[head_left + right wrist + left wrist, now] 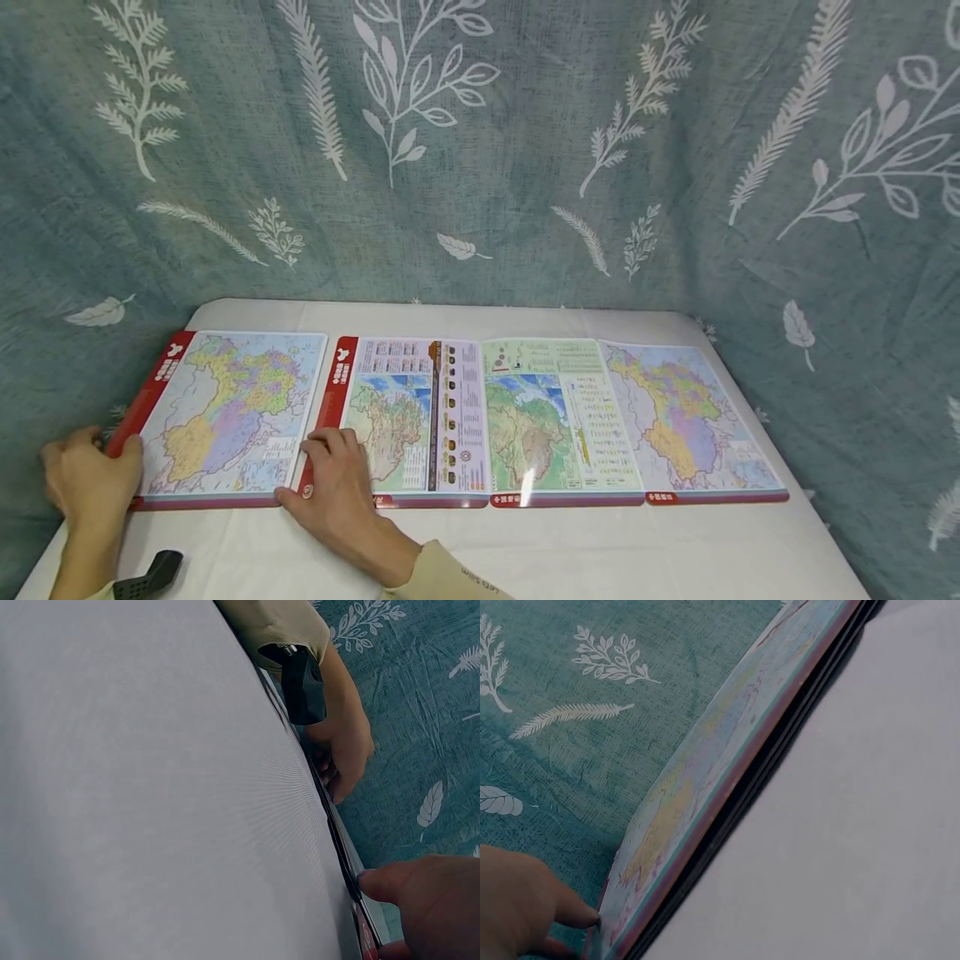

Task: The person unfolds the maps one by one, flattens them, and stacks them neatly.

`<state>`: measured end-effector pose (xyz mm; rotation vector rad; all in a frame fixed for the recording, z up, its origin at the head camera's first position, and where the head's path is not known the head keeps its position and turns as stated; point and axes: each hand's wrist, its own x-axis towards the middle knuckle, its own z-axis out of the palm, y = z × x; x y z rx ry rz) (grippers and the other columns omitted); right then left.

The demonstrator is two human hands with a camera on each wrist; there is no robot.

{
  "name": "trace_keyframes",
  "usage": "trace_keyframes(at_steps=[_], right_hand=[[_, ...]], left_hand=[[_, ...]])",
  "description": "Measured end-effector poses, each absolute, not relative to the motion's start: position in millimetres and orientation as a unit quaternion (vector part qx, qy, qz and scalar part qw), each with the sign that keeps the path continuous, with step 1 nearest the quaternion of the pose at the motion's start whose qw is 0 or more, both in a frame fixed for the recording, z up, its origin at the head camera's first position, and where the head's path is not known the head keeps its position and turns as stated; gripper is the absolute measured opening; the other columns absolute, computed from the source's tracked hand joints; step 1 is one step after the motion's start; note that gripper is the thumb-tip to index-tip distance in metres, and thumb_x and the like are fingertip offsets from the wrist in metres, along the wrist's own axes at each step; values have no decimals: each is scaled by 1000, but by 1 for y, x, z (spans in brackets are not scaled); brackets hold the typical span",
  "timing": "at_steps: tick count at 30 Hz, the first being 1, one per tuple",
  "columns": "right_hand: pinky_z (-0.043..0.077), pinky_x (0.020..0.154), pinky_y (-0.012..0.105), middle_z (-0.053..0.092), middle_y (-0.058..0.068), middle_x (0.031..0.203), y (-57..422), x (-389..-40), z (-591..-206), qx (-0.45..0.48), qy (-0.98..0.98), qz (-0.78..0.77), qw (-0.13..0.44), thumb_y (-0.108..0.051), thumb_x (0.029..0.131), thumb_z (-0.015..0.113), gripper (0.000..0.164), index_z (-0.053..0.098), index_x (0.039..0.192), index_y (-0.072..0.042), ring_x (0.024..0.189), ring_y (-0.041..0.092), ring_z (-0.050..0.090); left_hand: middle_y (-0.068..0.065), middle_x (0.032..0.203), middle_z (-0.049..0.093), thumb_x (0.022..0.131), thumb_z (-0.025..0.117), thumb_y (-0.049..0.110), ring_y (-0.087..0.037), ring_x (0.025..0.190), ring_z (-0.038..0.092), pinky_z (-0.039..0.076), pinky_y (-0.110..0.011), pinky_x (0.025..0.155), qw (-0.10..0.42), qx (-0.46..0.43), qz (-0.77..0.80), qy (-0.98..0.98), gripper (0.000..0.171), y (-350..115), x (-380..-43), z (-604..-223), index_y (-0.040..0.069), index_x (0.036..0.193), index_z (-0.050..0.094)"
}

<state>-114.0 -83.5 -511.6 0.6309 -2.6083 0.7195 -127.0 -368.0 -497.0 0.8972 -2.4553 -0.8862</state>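
A political map sheet (236,408) with a red strip down its left side lies at the left of the table. My left hand (93,475) grips its lower left edge, thumb over the top and fingers at the side. In the left wrist view, the left hand (517,904) meets the near corner of the map. My right hand (341,492) rests across the gap beside it, fingers on the red strip of a relief map sheet (390,433), thumb at the political map's lower right corner. The right thumb (382,883) touches the edge in the right wrist view.
To the right, a green relief map (525,433) and another political map (690,417) continue the row. All lie on a white-covered table (570,550). A leaf-patterned curtain (480,208) surrounds the back and sides. A black device (153,575) sits at the left wrist.
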Motion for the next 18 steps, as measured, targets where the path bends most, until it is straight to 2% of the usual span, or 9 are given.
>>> trace_keyframes(at_steps=[5,18], right_hand=[[44,96,23,63,-8,121,-83,-113,-513,223,-924,255,180,-46,74,93,52,75,114,-16,112,10,53],[43,95,21,66,-10,119,-82,-114,-514,221,-916,281,181,-45,72,94,51,75,111,-17,112,8,55]], left_hand=[[-45,124,43,99,55,14,-62,125,38,29,-73,103,180,302,-286,-892,48,-370,-127,-499,-22,130,51],[-44,123,44,98,59,11,-61,123,40,31,-73,99,198,294,-286,-890,45,-369,-127,-499,-21,129,52]])
